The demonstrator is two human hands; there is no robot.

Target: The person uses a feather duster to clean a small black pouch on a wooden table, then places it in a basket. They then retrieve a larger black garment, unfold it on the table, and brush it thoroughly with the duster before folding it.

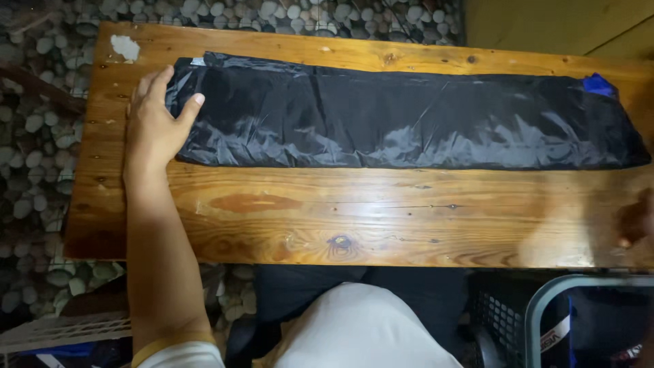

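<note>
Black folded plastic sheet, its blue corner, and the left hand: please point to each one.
black folded plastic sheet [409, 123], head view, middle of its top face
blue corner [599, 84], head view, its visible patch
left hand [153, 126], head view, back of the hand

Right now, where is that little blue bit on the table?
In the head view, the blue bit sits at the far right end of the folded black sheet, near the wooden table's back edge, opposite the left hand.

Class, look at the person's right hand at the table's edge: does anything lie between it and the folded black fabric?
Nothing visible does. Only bare wooden table lies between the right hand and the black fabric. The left hand already rests on the fabric's other end.
</note>
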